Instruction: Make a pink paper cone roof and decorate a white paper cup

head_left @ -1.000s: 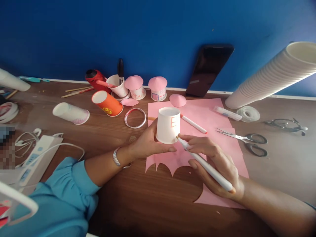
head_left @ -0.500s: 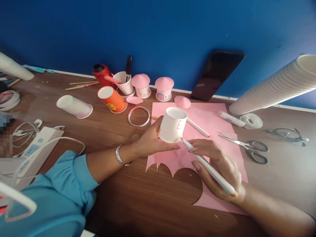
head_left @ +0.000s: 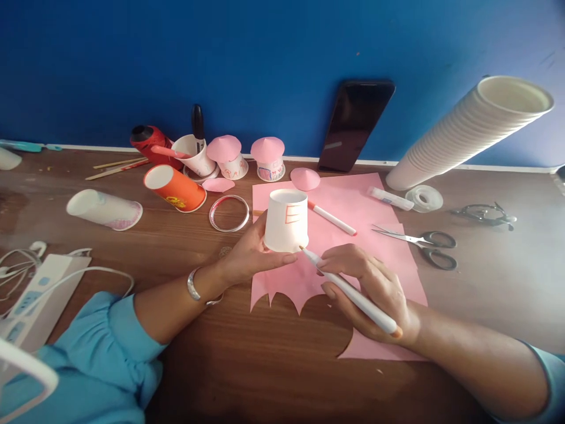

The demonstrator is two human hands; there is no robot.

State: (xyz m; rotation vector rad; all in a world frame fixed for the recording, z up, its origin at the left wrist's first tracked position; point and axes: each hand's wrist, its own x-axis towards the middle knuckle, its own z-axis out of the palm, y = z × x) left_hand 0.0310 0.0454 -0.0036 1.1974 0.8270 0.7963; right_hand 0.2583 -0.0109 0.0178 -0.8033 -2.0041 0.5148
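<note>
Wrapped round the left side and base of a white paper cup (head_left: 282,227), my left hand (head_left: 247,250) keeps it raised over pink paper (head_left: 282,277). Orange lines like a box with a middle bar mark the cup's side. In my right hand (head_left: 366,280) is a white marker pen (head_left: 359,299) with an orange end, its tip at the cup's lower rim. I cannot tell whether the tip touches. A second marker pen (head_left: 333,219), white with red ends, lies on the paper behind the cup.
Two decorated cups with pink cone tops (head_left: 268,150) stand by the blue wall, near an orange cup (head_left: 176,188). Scissors (head_left: 426,244), clear tape (head_left: 424,198) and a tall stack of cups (head_left: 468,129) are on the right. A phone (head_left: 356,123) leans on the wall; a power strip (head_left: 42,288) lies left.
The drawn mark has gone from an E-like shape to a box-like one as the cup turned slightly. The view has shifted, so most things appear further left.
</note>
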